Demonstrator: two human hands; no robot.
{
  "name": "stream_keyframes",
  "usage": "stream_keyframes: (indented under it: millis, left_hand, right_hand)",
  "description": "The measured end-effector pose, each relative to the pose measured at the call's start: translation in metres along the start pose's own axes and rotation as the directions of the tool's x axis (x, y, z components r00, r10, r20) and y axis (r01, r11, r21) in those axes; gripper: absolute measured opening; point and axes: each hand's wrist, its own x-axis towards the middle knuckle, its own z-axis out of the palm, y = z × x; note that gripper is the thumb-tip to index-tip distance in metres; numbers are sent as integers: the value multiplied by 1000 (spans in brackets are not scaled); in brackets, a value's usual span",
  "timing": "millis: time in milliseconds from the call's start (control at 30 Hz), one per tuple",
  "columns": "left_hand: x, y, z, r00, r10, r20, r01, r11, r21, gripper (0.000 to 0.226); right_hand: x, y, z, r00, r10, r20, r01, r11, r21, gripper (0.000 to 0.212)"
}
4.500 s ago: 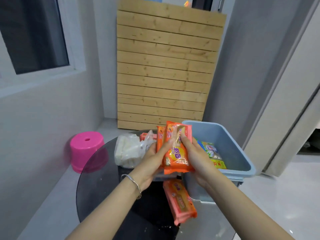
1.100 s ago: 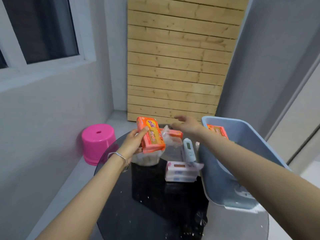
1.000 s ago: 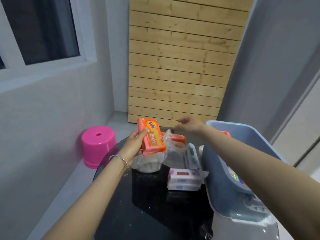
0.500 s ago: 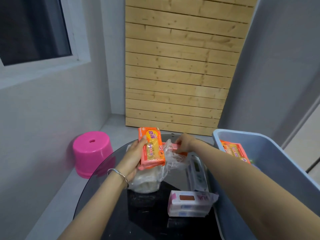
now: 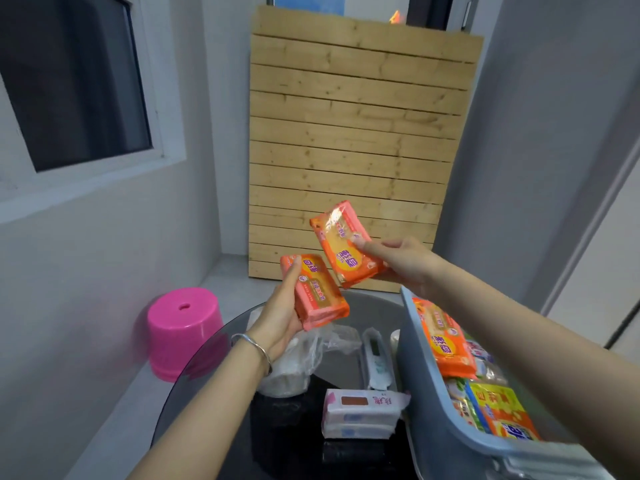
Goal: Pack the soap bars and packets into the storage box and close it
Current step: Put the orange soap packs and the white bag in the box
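Hands apart; left hand [image 5: 281,318] grips lower soap bar [image 5: 320,291]; right hand [image 5: 403,264] pinches upper soap bar [image 5: 344,245].

A round counter [image 5: 375,306] stands before a slatted panel [image 5: 353,150] at the back wall, with a stool [image 5: 180,330] on the floor to its left and the storage box [image 5: 410,358] at its right side. On the counter a bag [image 5: 304,355] lies left of a slim packet [image 5: 375,362], which is just beside the box wall, and a stacked pack [image 5: 360,410] lies nearer the viewer. Soap packets [image 5: 446,341] lie inside the box. Above the counter the left hand [image 5: 282,317] holds the lower soap bar [image 5: 318,292], and the right hand [image 5: 401,261] holds the upper soap bar [image 5: 346,247] close behind it.
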Motion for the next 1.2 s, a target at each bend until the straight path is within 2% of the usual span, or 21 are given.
stream_keyframes:
  millis: [67, 200, 367, 433, 500, 533, 633, 700, 767, 800, 867, 1033, 1100, 1200]
  left_hand:
    - [-12, 5, 21, 997, 13, 70, -13, 1000, -7, 54]
    - [-31, 1, 69, 993, -1, 119, -7, 998, 60, 56]
    - [-42, -24, 117, 995, -54, 88, 40, 987, 157, 58]
    - [-43, -34, 138, 994, -66, 87, 53, 988, 145, 60]
    - [-41, -45, 159, 995, -58, 84, 45, 988, 146, 59]
    - [-40, -50, 168, 995, -52, 87, 38, 987, 157, 58]
    - [-34, -64, 189, 991, -58, 117, 19, 950, 313, 63]
    - [-23, -74, 185, 989, 12, 145, -95, 806, 584, 67]
    - [-12, -85, 166, 968, 154, 198, -249, 488, 837, 55]
    - [-8, -89, 153, 958, 170, 231, -276, 330, 903, 54]
    - [-2, -91, 135, 954, 83, 289, -297, 113, 948, 57]
    - [3, -83, 139, 937, -129, 324, -343, -176, 923, 86]
    - [5, -81, 140, 938, -155, 309, -340, -247, 907, 94]
    - [9, -79, 145, 936, -176, 306, -350, -346, 871, 91]
  right_hand:
    - [-23, 3, -3, 998, 51, 31, -54, 995, 83, 25]
    - [-59, 9, -16, 997, 64, -45, -59, 992, 112, 32]
    - [-92, 19, -51, 972, -61, -225, 26, 988, -153, 44]
    - [-99, 27, -68, 983, 41, -178, -51, 997, -52, 52]
    - [-107, 30, -83, 985, 174, -9, -171, 977, 125, 51]
    - [-110, 32, -91, 980, 191, 48, -197, 961, 194, 49]
    - [-113, 45, -110, 979, 204, -1, -191, 917, 351, 46]
    - [-112, 53, -120, 968, 241, -68, -193, 892, 408, 46]
    - [-109, 63, -130, 946, 302, -119, -237, 895, 379, 45]
    - [-107, 68, -134, 931, 337, -140, -268, 893, 362, 43]
    - [-102, 78, -138, 899, 401, -177, -320, 876, 360, 42]
    - [-85, 107, -134, 836, 512, -197, -443, 842, 307, 47]
    - [-78, 114, -135, 827, 527, -197, -482, 844, 235, 45]
    - [-72, 115, -138, 840, 495, -223, -487, 868, 96, 38]
